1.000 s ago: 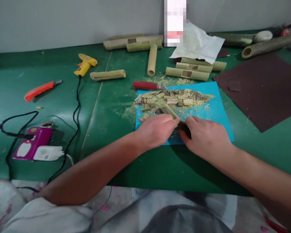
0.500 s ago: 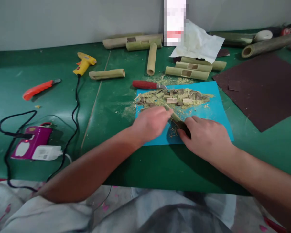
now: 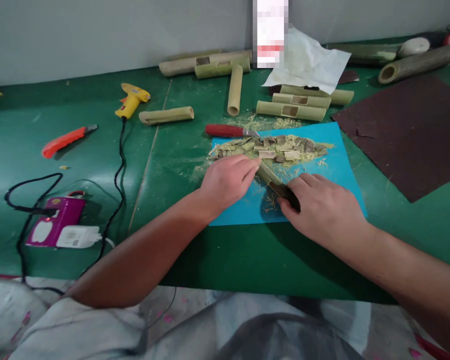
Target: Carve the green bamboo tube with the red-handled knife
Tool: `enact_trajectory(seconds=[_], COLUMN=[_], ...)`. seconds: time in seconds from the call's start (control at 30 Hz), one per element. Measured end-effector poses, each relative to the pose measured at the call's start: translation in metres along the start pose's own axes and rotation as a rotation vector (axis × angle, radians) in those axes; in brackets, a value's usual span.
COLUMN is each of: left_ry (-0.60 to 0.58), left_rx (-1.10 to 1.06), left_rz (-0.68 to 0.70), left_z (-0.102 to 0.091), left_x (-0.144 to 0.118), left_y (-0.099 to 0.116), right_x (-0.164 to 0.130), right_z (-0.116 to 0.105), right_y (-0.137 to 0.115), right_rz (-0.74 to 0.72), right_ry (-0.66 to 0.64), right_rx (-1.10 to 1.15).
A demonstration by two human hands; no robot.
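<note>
While your right hand (image 3: 324, 210) keeps its closed grip on the dark tool (image 3: 285, 191), your left hand (image 3: 227, 180) has slid farther up the bamboo strip (image 3: 267, 173), fingers curled on it over the blue mat (image 3: 335, 170).

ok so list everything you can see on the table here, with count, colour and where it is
bamboo strip: 1, pale green, on the blue mat, between both hands
knife: 1, dark, in the right hand
blue mat: 1, blue, table centre
bamboo chips: a pile, tan-green, far part of the mat
red-handled knife: 1, red, behind the mat
bamboo tubes: about ten, pale green, far side of the table
glue gun: 1, yellow, left
utility knife: 1, orange, far left
power unit: 1, purple, near left
sandpaper sheet: 1, dark brown, right
paper: 1, white, back
table: 1, green
left hand: on the strip
right hand: gripping the knife
</note>
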State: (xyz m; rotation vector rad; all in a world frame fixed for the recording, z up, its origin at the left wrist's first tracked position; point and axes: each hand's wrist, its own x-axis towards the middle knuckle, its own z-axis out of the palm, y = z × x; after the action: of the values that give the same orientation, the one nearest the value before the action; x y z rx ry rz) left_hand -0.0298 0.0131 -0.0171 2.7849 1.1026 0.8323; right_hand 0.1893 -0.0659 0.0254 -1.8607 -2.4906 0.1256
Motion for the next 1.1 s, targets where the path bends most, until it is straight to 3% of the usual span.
enact_trajectory(seconds=[0.23, 0.53, 0.63, 0.77, 0.9, 1.0, 1.1], left_ry=[-0.085, -0.058, 0.0, -0.008, 0.014, -0.043, 0.004], left_rx=[-0.037, 0.045, 0.066, 0.054, 0.021, 0.033, 0.075], left_rz=[0.095, 0.122, 0.099, 0.165, 0.122, 0.157, 0.152], left_z=[0.003, 0.006, 0.006, 0.005, 0.005, 0.005, 0.005], left_x=[-0.003, -0.003, -0.002, -0.002, -0.002, -0.003, -0.002], left_y=[0.012, 0.008, 0.009, 0.009, 0.01, 0.012, 0.011], right_x=[0.003, 0.004, 0.004, 0.004, 0.003, 0.002, 0.001], right_z=[-0.002, -0.007, -0.006, -0.007, -0.009, -0.009, -0.008], right_y=[0.0, -0.003, -0.003, -0.005, -0.006, -0.005, -0.005], right_rz=[0.042, 0.081, 0.085, 0.083, 0.08, 0.069, 0.078], right_ry=[-0.065, -0.12, -0.104, -0.111, -0.117, -0.12, -0.115], right_rx=[0.027, 0.029, 0.026, 0.021, 0.006, -0.009, -0.025])
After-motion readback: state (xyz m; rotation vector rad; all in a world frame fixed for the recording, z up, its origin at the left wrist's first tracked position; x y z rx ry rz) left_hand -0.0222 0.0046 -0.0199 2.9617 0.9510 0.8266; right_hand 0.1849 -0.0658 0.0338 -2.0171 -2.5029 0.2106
